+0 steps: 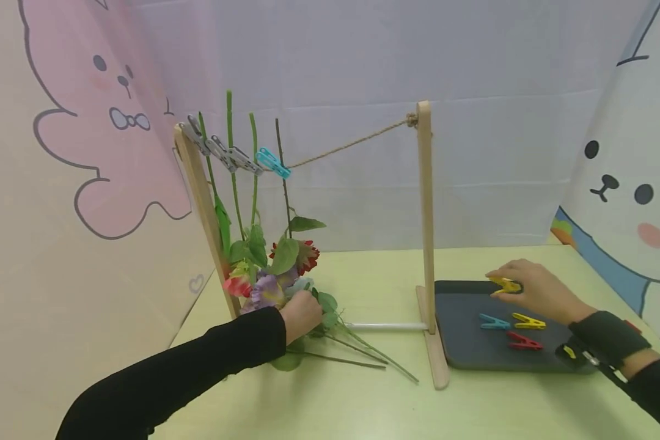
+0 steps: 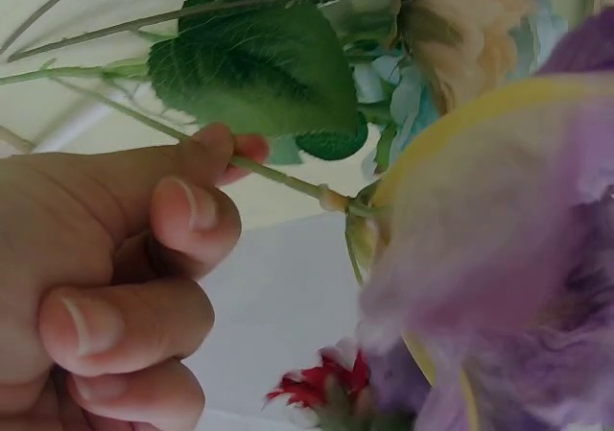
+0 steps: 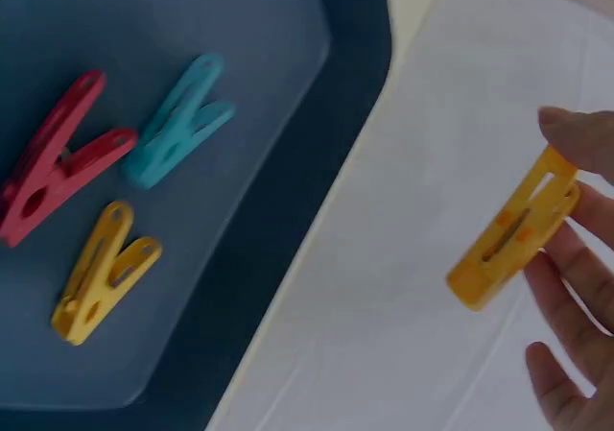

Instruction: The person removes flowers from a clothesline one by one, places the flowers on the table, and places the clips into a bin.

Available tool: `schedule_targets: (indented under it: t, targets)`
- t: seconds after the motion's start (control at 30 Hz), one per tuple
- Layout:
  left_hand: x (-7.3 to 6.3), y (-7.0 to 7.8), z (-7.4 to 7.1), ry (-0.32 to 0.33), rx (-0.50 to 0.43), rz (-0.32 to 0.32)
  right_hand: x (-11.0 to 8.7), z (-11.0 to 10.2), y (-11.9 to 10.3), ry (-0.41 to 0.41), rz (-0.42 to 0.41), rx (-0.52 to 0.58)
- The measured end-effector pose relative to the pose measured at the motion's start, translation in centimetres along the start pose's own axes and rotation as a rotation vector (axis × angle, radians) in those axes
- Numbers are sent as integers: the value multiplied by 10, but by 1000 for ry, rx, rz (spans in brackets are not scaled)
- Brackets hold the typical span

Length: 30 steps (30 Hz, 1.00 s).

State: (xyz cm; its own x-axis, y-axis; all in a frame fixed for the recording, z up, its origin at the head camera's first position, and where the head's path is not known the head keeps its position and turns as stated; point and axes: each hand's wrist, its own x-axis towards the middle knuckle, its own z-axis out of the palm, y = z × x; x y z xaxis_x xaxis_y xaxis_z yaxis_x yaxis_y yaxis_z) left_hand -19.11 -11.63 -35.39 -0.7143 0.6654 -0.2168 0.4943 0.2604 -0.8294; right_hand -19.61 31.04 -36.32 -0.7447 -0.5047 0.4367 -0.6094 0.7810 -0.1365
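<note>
Nearest me, loose stems [image 1: 357, 348] lie on the tabletop [image 1: 363, 403]. Just beyond, my left hand [image 1: 302, 315] pinches a green stem [image 2: 288, 178] between thumb and forefinger, close behind a purple flower [image 2: 499, 229], its other fingers loosely curled. To the right is the dark tray [image 1: 467, 348], with 1 blue clip [image 1: 495, 322], 1 yellow clip [image 1: 529, 321] and 1 red clip [image 1: 525, 341] lying apart; what my wrist hides there I can't tell. Above the tray, my right hand [image 1: 544, 290] holds a second yellow clip [image 3: 513, 229] between thumb and fingertips, parted only about as far as the clip needs.

Farther back, 4 stems hang blooms-down from the rope [image 1: 357, 143] on the wooden frame [image 1: 427, 214], under 3 grey clips [image 1: 221, 153] and 1 light-blue clip [image 1: 274, 162], all toward the left post.

I judge I'm readying flower number 5: picked, with its clip in hand, not yet hung. Next calls for lifting the stem to the rope, right of the light-blue clip, then squeezing the second yellow clip over both.
</note>
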Motion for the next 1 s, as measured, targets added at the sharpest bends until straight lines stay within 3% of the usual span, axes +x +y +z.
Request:
schedule_targets:
  t: [0.17,0.3,0.43,0.7,1.0]
  targets:
    - [10,7,24,37,6,62,-9,9,17,-246,154,58]
    - [14,10,36,77,-13,72,-11,18,22,-387,205,133]
    - [14,11,40,106,-59,72,-15,28,14,-478,223,210]
    - [15,12,46,126,-133,55,-17,47,-5,-523,138,184]
    - [17,11,43,156,-229,-18,-18,60,-16,-568,121,135]
